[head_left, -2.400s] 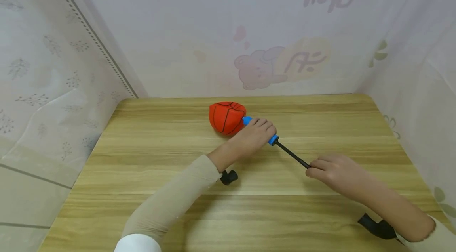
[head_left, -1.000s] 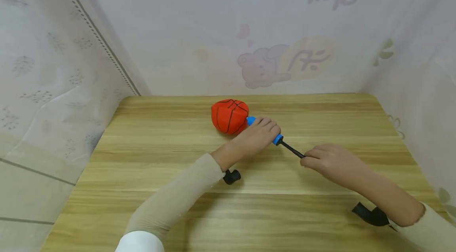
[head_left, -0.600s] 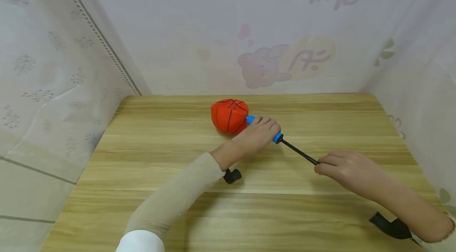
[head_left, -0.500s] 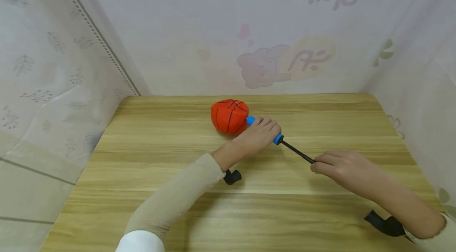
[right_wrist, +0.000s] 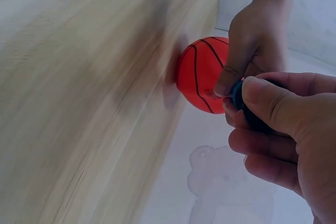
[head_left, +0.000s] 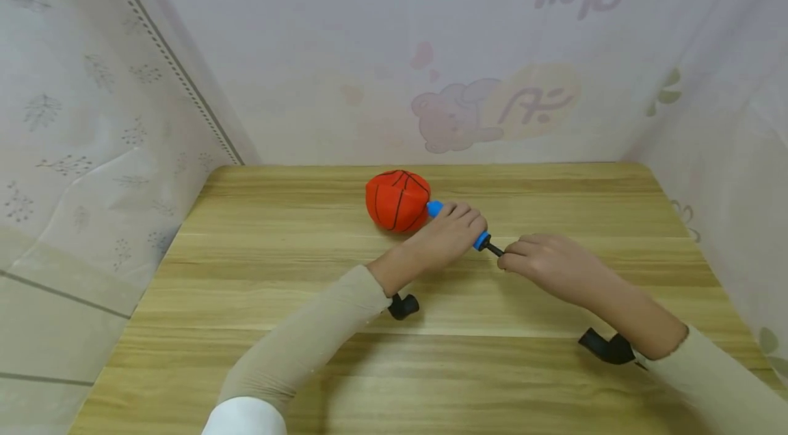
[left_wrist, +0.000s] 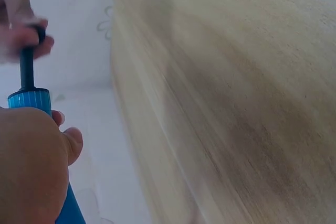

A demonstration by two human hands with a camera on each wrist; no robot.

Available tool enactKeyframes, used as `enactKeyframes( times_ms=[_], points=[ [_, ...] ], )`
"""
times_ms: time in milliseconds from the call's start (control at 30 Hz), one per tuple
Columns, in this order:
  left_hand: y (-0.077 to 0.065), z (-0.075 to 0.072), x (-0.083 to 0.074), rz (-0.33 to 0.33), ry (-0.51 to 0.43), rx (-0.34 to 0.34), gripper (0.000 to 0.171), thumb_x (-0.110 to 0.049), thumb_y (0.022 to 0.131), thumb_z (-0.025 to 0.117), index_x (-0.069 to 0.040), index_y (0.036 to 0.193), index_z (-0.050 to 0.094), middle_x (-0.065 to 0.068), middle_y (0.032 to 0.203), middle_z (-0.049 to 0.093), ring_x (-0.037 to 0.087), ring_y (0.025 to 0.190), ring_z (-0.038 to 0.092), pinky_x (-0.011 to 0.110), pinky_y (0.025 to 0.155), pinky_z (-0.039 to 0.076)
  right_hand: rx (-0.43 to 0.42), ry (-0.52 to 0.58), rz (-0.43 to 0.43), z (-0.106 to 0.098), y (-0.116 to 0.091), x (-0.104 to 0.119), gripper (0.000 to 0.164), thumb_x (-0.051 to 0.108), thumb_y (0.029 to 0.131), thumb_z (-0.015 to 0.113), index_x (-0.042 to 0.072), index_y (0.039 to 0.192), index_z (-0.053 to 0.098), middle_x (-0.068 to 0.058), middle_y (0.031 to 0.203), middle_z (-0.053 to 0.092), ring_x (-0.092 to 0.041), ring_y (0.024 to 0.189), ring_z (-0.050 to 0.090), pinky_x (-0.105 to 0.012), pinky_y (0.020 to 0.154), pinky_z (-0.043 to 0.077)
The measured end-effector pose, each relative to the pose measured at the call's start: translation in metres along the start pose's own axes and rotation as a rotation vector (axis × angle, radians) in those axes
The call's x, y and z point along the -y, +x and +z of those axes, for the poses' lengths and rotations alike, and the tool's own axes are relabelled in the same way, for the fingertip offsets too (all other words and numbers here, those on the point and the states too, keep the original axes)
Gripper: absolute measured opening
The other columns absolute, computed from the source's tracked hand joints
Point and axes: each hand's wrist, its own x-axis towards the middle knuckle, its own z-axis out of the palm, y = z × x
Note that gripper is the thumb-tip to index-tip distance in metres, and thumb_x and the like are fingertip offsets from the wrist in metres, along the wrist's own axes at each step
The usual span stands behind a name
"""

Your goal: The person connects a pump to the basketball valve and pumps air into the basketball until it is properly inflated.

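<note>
A red toy basketball (head_left: 397, 202) with black lines, a little dented, lies toward the back of the table. The nose of a blue hand pump (head_left: 482, 241) meets its right side. My left hand (head_left: 452, 233) wraps round the pump's barrel, covering most of it. The right hand (head_left: 550, 267) grips the black handle end of the pump rod (head_left: 495, 249), of which a short length shows. In the right wrist view, thumb and fingers hold the black handle (right_wrist: 256, 120) close to the left hand (right_wrist: 257, 35). The left wrist view shows the pump's ribbed blue collar (left_wrist: 30, 99).
The wood-grain table (head_left: 258, 271) carries the ball. Black wrist-mounted pieces stick out under the left wrist (head_left: 404, 306) and the right wrist (head_left: 606, 346). Printed cloth (head_left: 320, 66) hangs behind the table and at both sides.
Over the earlier frames the right hand slides the rod in and out; since half a second ago it has moved in toward the left hand. The ball looks rounder than at first.
</note>
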Motion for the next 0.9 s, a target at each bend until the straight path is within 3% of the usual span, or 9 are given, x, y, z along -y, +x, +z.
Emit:
enactKeyframes(
  times_ms=[333, 767, 867, 900],
  points=[
    [0.003, 0.001, 0.002, 0.015, 0.001, 0.007, 0.015, -0.013, 0.107, 0.052, -0.014, 0.122, 0.053, -0.002, 0.124, 0.053, 0.018, 0.122, 0.043, 0.035, 0.114, 0.03, -0.052, -0.015, -0.007, 0.01, 0.01, -0.005, 0.03, -0.007, 0.07, 0.085, 0.007, 0.092, 0.07, 0.001, 0.082, 0.066, -0.01, 0.064, 0.055, -0.023, 0.056, 0.048],
    [0.0, 0.0, 0.004, 0.022, -0.005, 0.011, 0.019, -0.01, 0.106, 0.053, -0.014, 0.124, 0.053, -0.001, 0.129, 0.053, 0.019, 0.125, 0.044, 0.036, 0.114, 0.031, -0.017, 0.0, 0.003, -0.003, -0.018, 0.009, 0.036, -0.004, 0.066, 0.085, 0.008, 0.096, 0.07, -0.002, 0.086, 0.069, -0.015, 0.067, 0.063, -0.026, 0.058, 0.054],
    [-0.002, -0.001, 0.005, 0.026, -0.02, 0.008, 0.018, -0.01, 0.106, 0.053, -0.014, 0.124, 0.053, 0.0, 0.128, 0.054, 0.019, 0.125, 0.044, 0.036, 0.114, 0.031, -0.037, 0.01, 0.004, -0.006, -0.025, 0.014, 0.008, 0.004, 0.097, 0.065, 0.009, 0.096, 0.071, -0.002, 0.085, 0.068, -0.016, 0.068, 0.064, -0.027, 0.057, 0.054],
    [-0.002, -0.002, 0.005, 0.029, -0.025, 0.006, 0.018, -0.009, 0.106, 0.053, -0.013, 0.124, 0.053, 0.0, 0.128, 0.054, 0.019, 0.125, 0.044, 0.037, 0.115, 0.031, -0.047, 0.012, 0.003, -0.007, -0.028, 0.015, 0.02, 0.008, 0.105, 0.054, 0.009, 0.096, 0.071, -0.002, 0.085, 0.068, -0.016, 0.068, 0.064, -0.027, 0.057, 0.054]
  ],
)
